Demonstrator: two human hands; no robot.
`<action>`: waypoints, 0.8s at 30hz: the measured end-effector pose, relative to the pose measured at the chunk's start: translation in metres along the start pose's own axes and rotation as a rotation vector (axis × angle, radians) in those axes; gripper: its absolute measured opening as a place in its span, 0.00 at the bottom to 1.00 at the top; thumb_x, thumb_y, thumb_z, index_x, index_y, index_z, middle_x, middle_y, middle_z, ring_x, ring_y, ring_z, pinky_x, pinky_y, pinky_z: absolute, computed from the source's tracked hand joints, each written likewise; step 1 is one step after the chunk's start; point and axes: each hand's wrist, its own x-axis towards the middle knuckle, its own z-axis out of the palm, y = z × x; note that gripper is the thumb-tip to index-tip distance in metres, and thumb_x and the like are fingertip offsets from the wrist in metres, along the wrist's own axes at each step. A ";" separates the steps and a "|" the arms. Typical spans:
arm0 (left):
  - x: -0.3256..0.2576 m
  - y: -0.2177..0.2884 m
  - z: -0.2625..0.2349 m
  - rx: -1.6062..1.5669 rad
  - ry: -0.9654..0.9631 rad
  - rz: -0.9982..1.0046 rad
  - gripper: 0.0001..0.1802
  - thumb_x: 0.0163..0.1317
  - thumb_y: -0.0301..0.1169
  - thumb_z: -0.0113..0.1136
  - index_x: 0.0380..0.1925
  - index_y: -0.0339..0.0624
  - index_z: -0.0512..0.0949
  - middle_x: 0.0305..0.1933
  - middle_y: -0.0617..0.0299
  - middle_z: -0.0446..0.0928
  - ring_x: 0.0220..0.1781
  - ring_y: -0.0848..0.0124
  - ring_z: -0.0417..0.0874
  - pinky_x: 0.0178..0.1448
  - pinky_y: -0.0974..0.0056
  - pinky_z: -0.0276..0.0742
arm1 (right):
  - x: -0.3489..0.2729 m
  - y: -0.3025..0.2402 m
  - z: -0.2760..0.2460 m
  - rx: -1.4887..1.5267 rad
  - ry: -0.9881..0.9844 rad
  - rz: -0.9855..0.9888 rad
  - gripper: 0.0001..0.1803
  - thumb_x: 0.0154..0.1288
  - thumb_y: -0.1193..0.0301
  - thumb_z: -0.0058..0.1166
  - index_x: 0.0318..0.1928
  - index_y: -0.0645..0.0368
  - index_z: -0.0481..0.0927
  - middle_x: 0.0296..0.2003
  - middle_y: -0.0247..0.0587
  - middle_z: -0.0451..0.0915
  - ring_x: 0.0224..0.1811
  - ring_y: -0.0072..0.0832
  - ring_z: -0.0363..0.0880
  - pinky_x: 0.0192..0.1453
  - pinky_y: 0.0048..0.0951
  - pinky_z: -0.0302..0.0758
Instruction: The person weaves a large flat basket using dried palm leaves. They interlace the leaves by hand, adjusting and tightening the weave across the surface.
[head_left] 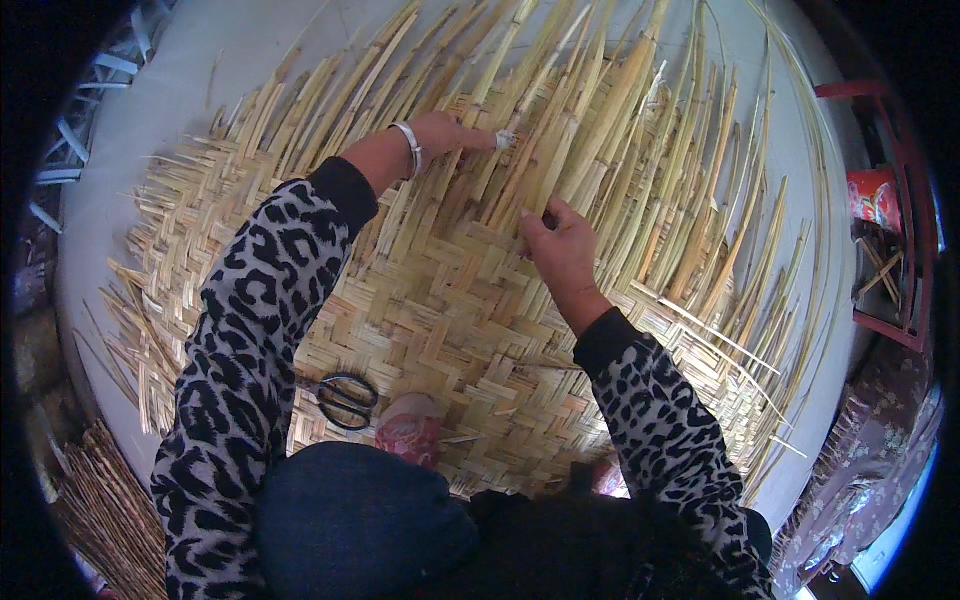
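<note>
A large woven reed mat [400,310] spreads before me, with a herringbone pattern and long loose reed strips [610,120] fanning out along its far side. My left hand [445,138] reaches across those strips, a silver bracelet on its wrist and white wrapping on a fingertip. Its fingers look closed around strips, the thumb hidden beneath. Lower and to the right, my right hand [562,248] pinches a reed strip between thumb and index finger, at the border of the tight weave. Black-handled scissors [346,400] lie on the mat near my left shoe [410,428].
A bundle of thin brown stalks [105,505] lies at the lower left. On the right stands a dark red frame [900,210] with a red container [875,198] by it. Below that hangs a patterned, fringed cloth [865,430]. Pale metal bars [75,140] rise at the far left.
</note>
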 end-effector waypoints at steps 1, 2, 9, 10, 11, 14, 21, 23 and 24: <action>0.002 0.000 0.001 -0.067 -0.088 0.007 0.38 0.51 0.44 0.73 0.54 0.28 0.71 0.48 0.51 0.80 0.46 0.64 0.81 0.51 0.59 0.78 | -0.001 -0.002 0.000 0.016 0.001 0.011 0.14 0.60 0.66 0.58 0.28 0.66 0.73 0.19 0.40 0.73 0.20 0.25 0.77 0.27 0.30 0.77; 0.004 0.000 0.002 -0.133 -0.178 0.013 0.35 0.50 0.46 0.74 0.49 0.29 0.75 0.45 0.53 0.80 0.42 0.65 0.81 0.47 0.61 0.78 | -0.001 -0.003 -0.001 0.035 0.002 0.015 0.14 0.60 0.66 0.58 0.30 0.66 0.74 0.19 0.40 0.74 0.20 0.25 0.78 0.27 0.30 0.77; -0.003 -0.007 0.014 -0.488 -0.403 0.052 0.29 0.54 0.44 0.71 0.47 0.32 0.79 0.50 0.54 0.81 0.45 0.65 0.83 0.48 0.62 0.79 | 0.002 0.003 -0.002 0.130 -0.013 0.017 0.14 0.61 0.67 0.55 0.42 0.64 0.80 0.24 0.40 0.81 0.23 0.25 0.81 0.29 0.28 0.78; -0.003 -0.007 0.014 -0.512 -0.448 0.023 0.29 0.54 0.44 0.70 0.49 0.33 0.78 0.50 0.54 0.80 0.45 0.65 0.83 0.49 0.61 0.79 | 0.002 0.004 -0.002 0.093 0.000 0.016 0.15 0.61 0.67 0.55 0.43 0.64 0.80 0.25 0.41 0.82 0.23 0.25 0.81 0.29 0.27 0.78; -0.003 -0.006 0.014 -0.535 -0.492 -0.003 0.30 0.54 0.44 0.70 0.50 0.33 0.78 0.51 0.54 0.80 0.46 0.65 0.83 0.49 0.61 0.78 | 0.003 0.003 -0.002 0.072 -0.002 -0.025 0.15 0.61 0.67 0.54 0.43 0.64 0.80 0.25 0.41 0.82 0.23 0.25 0.82 0.29 0.28 0.79; -0.003 -0.001 0.015 -0.380 -0.422 -0.036 0.31 0.55 0.44 0.69 0.53 0.35 0.76 0.52 0.53 0.80 0.48 0.64 0.82 0.53 0.60 0.77 | 0.005 -0.002 -0.003 0.031 -0.009 -0.020 0.15 0.60 0.66 0.53 0.43 0.65 0.80 0.26 0.43 0.83 0.23 0.27 0.83 0.31 0.29 0.79; -0.017 0.007 0.017 -0.223 -0.386 0.114 0.27 0.57 0.45 0.69 0.50 0.37 0.79 0.47 0.59 0.82 0.50 0.69 0.80 0.55 0.61 0.76 | 0.008 -0.009 -0.004 -0.018 -0.106 0.046 0.16 0.60 0.65 0.52 0.43 0.64 0.78 0.26 0.46 0.82 0.24 0.34 0.84 0.34 0.35 0.80; -0.022 0.011 0.015 -0.234 -0.424 0.093 0.27 0.57 0.43 0.69 0.51 0.37 0.78 0.48 0.60 0.81 0.51 0.70 0.79 0.57 0.62 0.73 | 0.008 -0.007 -0.002 -0.200 -0.097 -0.066 0.16 0.60 0.65 0.53 0.44 0.62 0.78 0.29 0.47 0.82 0.29 0.40 0.84 0.37 0.38 0.79; -0.024 0.012 0.014 -0.239 -0.449 0.085 0.27 0.57 0.42 0.69 0.52 0.37 0.78 0.48 0.60 0.81 0.52 0.71 0.79 0.58 0.63 0.72 | 0.008 -0.006 0.000 -0.361 -0.080 -0.176 0.16 0.60 0.65 0.54 0.45 0.61 0.78 0.31 0.48 0.82 0.32 0.43 0.83 0.39 0.40 0.79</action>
